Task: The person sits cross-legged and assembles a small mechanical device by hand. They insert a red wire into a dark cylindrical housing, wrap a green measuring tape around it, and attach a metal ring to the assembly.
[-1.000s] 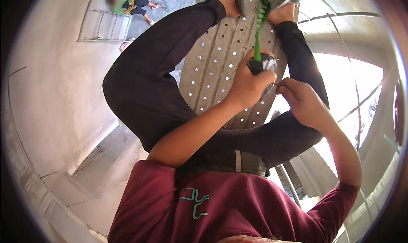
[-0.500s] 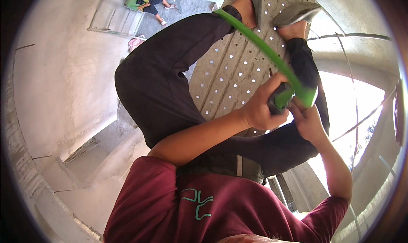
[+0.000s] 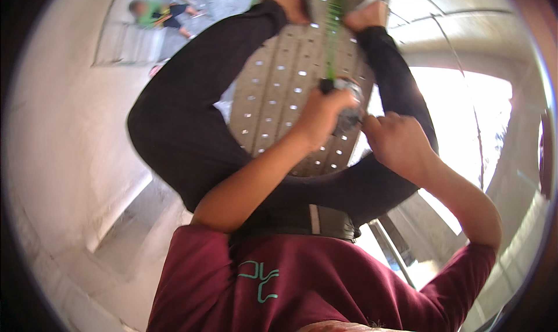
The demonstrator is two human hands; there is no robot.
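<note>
While the person looks straight down over a maroon shirt [image 3: 302,291] and dark trousers [image 3: 192,134], both hands work close together above a perforated grey platform [image 3: 285,94] on which the bare feet rest. The left hand [image 3: 322,117] is curled tight around a dark-handled tool [image 3: 343,102], its fingers wrapped over the grip so that only the top of the handle and a greyish metallic part show beside the knuckles. The right hand [image 3: 398,143] sits just beside it, fingers bent in toward the same tool; whether it pinches a part of the tool or only steadies it cannot be told from this view.

A green strap [image 3: 333,36] runs from the tool up toward the feet at the top of the picture. Half a second ago that strap swept in a long slanted arc across the platform to the right; now it hangs nearly straight and appears taut, in line with the tool. The hands have also drawn slightly upward and leftward in the frame. That suggests the slack has been taken up and the strap is now being pulled or held under tension.

Far off at the upper left, another person in a green top [image 3: 152,11] sits on the concrete floor [image 3: 75,158], well apart.
</note>
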